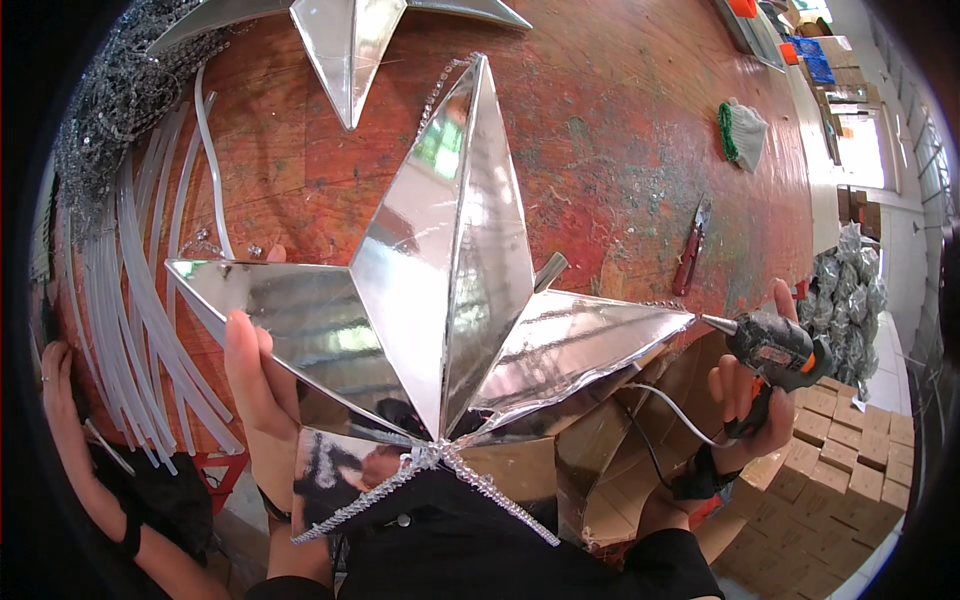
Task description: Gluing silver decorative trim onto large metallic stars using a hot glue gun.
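Observation:
A large mirror-silver star [410, 270] fills the middle, tilted over the front of the table. Its left side is gripped by my left hand [265, 385], with some fingers in front and others partly hidden behind. Silver bead trim [380, 503] runs along its lower edges, and more beads line parts of the upper and right points. Over at the right, my right hand [745, 395] is closed around a black hot glue gun [768, 342]. The gun's nozzle is at the tip of the star's right point; I cannot tell whether they touch.
Clear glue sticks [140, 320] and tangled silver bead garland [125, 125] lie at left, near another person's hand [60, 385]. Another silver star [350, 50] lies at the back. Red-handled pliers [690, 255] and a white-green glove [742, 135] rest at right. Cardboard boxes [840, 470] stand lower right.

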The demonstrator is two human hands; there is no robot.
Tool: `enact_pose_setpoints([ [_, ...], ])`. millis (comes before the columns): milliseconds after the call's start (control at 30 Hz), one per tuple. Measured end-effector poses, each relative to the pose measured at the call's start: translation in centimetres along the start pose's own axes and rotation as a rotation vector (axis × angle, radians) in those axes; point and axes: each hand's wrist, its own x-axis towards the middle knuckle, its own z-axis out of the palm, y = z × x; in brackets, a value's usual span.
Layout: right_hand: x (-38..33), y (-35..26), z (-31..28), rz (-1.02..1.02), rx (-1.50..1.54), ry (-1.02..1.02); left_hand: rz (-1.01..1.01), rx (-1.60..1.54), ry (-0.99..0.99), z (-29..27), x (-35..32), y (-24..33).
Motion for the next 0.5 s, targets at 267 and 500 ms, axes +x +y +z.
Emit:
enact_pose_setpoints([
  [267,1.8,0.4,-1.8,-0.047,-0.13,-0.063,0.262,0.368,0.132,0.2,1.4,-0.7],
  [500,4.1,2.5,0.4,-0.479,-1.587,0.026,-0.037,-0.19,-0.008,-0.2,-1.4,-1.5],
])
